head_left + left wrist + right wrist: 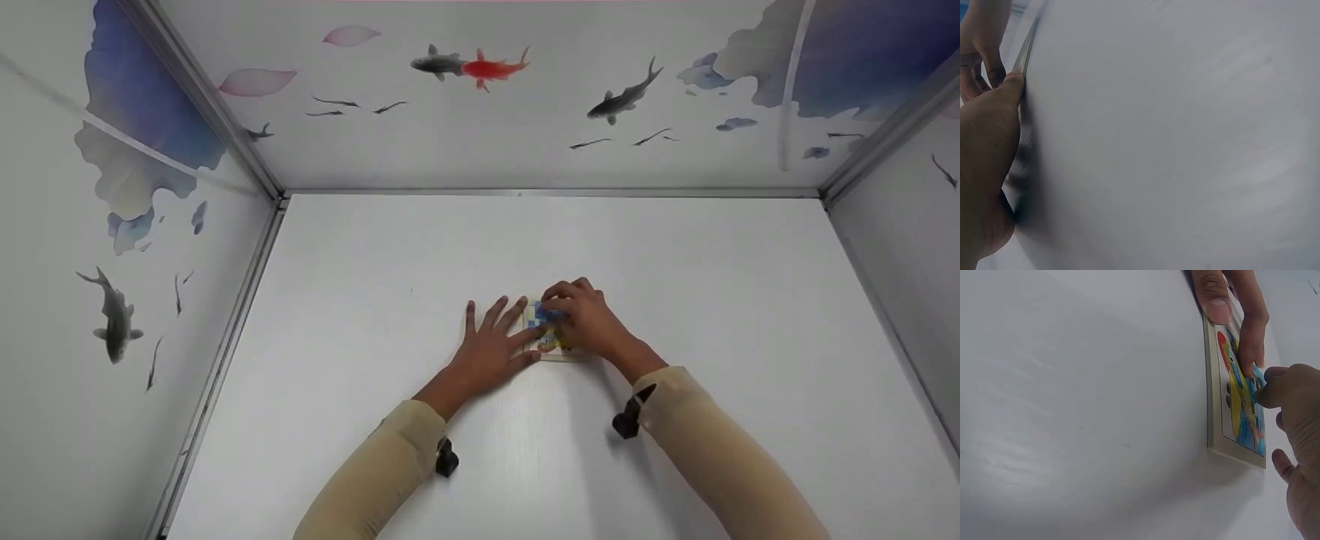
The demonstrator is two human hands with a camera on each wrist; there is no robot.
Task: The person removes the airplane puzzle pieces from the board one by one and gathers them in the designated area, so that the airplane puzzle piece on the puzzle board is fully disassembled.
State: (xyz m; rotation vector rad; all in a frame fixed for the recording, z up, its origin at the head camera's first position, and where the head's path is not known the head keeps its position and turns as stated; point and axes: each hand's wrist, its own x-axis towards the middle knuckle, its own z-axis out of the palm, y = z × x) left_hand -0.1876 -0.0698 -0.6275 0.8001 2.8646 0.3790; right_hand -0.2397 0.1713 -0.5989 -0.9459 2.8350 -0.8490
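A thin, flat rectangular board with a pale, wood-like rim and squared corners lies near the middle of the smooth white table, its glossy printed picture bright in red, yellow and blue. The left hand lies palm down beside it, fingers spread straight and gripping nothing, with thumb and index finger reaching onto the board. The right hand is bent over the board's other side, thumb and finger pinching a small light-blue piece. The head view mostly hides that piece behind the knuckles; the right wrist view shows it tilted up from the picture, and also shows the board's thickness and an eye printed beside the red patch. The left wrist view shows the board only as a narrow edge-on strip beneath the left thumb, and most of that view is faintly shiny tabletop. White surface stretches from the board to the straight metal strip at the back, and both side walls stand well apart from the hands.
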